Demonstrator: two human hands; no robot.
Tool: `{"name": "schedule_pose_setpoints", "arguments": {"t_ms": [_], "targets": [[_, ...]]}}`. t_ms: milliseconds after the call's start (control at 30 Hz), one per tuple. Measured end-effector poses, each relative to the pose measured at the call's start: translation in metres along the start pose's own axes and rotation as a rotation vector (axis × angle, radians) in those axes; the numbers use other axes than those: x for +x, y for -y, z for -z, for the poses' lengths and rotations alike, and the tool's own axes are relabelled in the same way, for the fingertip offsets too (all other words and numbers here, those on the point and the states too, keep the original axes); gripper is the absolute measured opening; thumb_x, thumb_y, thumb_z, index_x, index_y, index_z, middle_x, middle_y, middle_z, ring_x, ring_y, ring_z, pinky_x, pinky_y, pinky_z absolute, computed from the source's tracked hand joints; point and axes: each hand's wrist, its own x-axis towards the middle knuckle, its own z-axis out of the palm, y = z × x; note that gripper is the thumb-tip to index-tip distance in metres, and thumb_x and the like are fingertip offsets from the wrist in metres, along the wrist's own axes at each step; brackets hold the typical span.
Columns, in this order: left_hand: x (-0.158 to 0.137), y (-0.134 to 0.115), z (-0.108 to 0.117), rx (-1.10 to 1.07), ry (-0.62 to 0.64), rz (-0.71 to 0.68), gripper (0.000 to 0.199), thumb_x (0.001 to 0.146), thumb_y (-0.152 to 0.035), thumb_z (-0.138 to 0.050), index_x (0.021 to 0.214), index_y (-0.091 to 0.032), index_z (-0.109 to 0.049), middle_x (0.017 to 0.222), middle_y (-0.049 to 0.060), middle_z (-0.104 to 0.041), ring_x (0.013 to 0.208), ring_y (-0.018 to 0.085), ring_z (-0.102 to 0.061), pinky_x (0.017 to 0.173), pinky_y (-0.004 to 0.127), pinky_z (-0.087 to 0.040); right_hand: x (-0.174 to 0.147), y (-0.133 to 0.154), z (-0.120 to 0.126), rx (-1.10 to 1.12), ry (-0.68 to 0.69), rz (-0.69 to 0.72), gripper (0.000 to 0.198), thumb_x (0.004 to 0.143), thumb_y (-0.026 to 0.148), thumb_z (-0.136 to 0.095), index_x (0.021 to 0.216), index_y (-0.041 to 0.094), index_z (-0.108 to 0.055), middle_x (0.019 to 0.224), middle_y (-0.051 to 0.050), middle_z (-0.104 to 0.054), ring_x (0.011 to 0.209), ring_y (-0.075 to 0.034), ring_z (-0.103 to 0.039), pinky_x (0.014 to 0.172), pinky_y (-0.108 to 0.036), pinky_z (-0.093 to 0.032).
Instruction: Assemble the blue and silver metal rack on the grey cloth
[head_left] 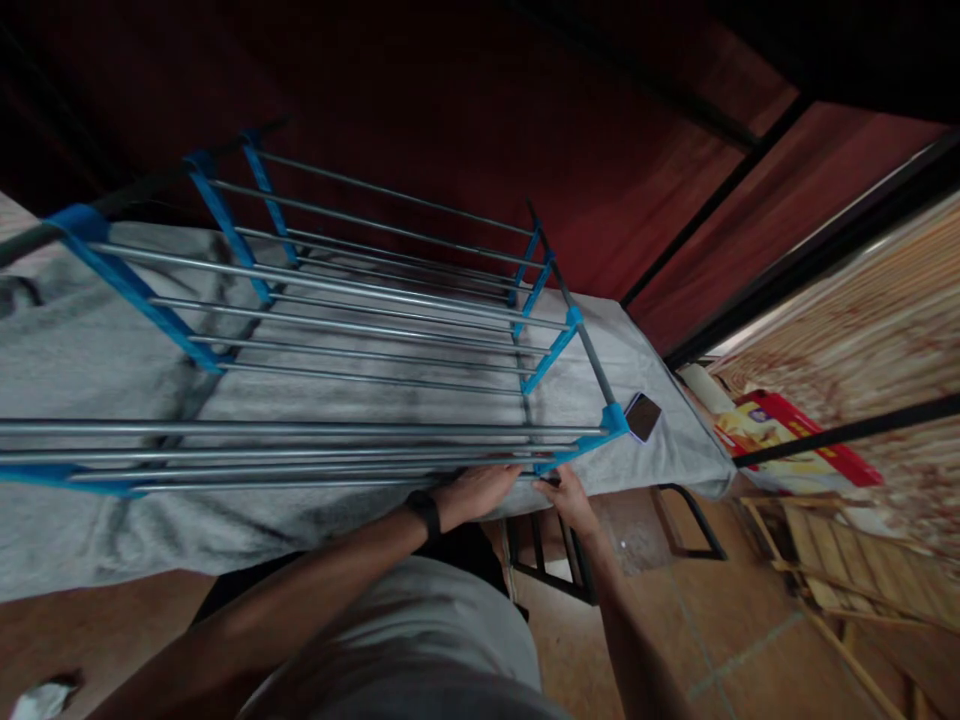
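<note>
A rack of thin metal tubes (300, 428) with blue plastic side brackets lies across a bed-like surface covered in grey cloth (622, 350). At its near right corner, my left hand (484, 490) is closed around the lowest tube, just left of the blue end bracket (577, 447). My right hand (574, 505) grips the bottom of that same bracket, with thumb and fingers at its lower end. Some fingertips of both hands are hidden by the rack. A dark band (426, 515) circles my left wrist.
A phone (643, 416) lies on the cloth right of the rack. Beyond the right edge are a red and yellow box (799, 440) and a wooden slatted chair (847, 570). Dark frame bars (720, 220) and dark red fabric (420, 110) close off the far side.
</note>
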Motion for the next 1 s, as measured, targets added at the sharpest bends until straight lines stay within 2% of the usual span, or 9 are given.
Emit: {"name": "schedule_pose_setpoints", "arguments": {"t_ms": [133,267,433,500,633,800,1000], "targets": [[0.026,-0.005,-0.020,-0.085,-0.027,-0.044,0.044,0.094,-0.012,-0.041,0.138,-0.017,-0.050,0.138,0.012,-0.058,0.126,0.024,-0.055,0.111,0.040,-0.043,0.003,-0.002,0.003,0.020,0.043,0.008,0.036,0.081,0.039,-0.068,0.113,0.023,-0.063,0.116,-0.008,-0.067,0.110,-0.026,-0.060,0.101,-0.045,-0.046],[0.027,0.002,-0.032,-0.031,0.005,-0.094,0.047,0.091,-0.010,-0.046,0.138,-0.011,-0.046,0.145,0.017,-0.051,0.134,0.027,-0.048,0.114,0.041,-0.039,0.007,-0.001,0.009,0.066,0.088,0.031,0.035,0.082,0.039,-0.068,0.114,0.024,-0.064,0.118,-0.007,-0.066,0.117,-0.025,-0.057,0.105,-0.043,-0.043],[0.028,0.006,-0.042,0.081,-0.021,-0.103,0.040,0.097,-0.021,-0.047,0.136,-0.014,-0.045,0.142,0.017,-0.053,0.131,0.028,-0.051,0.112,0.042,-0.039,0.010,-0.003,0.014,0.060,0.102,0.035,0.028,0.082,0.040,-0.067,0.105,0.022,-0.066,0.103,-0.006,-0.068,0.103,-0.024,-0.061,0.101,-0.043,-0.045],[0.031,0.003,-0.042,0.104,-0.045,-0.052,0.036,0.098,-0.027,-0.050,0.132,-0.015,-0.048,0.136,0.016,-0.057,0.128,0.028,-0.054,0.109,0.040,-0.042,0.011,-0.005,0.015,0.051,0.098,0.045,0.027,0.083,0.041,-0.066,0.102,0.022,-0.067,0.100,-0.006,-0.068,0.102,-0.024,-0.061,0.100,-0.043,-0.046],[0.034,-0.006,-0.034,0.098,-0.016,0.014,0.029,0.100,-0.028,-0.047,0.126,-0.017,-0.053,0.126,0.013,-0.064,0.120,0.026,-0.060,0.104,0.038,-0.045,0.014,-0.009,0.014,0.013,0.080,0.076,0.029,0.084,0.044,-0.066,0.104,0.023,-0.067,0.112,-0.008,-0.068,0.111,-0.026,-0.060,0.100,-0.043,-0.046],[0.029,-0.013,-0.017,0.042,-0.015,-0.037,0.039,0.103,-0.025,-0.035,0.142,-0.026,-0.043,0.131,0.007,-0.063,0.120,0.019,-0.059,0.109,0.035,-0.042,0.018,-0.014,0.010,-0.049,0.046,0.086,0.028,0.086,0.046,-0.064,0.100,0.023,-0.068,0.106,-0.009,-0.071,0.102,-0.026,-0.064,0.095,-0.043,-0.050],[0.031,-0.004,-0.023,0.032,-0.025,-0.050,0.041,0.099,-0.015,-0.037,0.139,-0.019,-0.046,0.133,0.009,-0.061,0.124,0.020,-0.056,0.111,0.036,-0.041,0.015,-0.014,0.009,-0.068,0.069,0.103,0.024,0.089,0.042,-0.059,0.098,0.022,-0.069,0.104,-0.009,-0.072,0.101,-0.027,-0.066,0.092,-0.045,-0.051]]}}
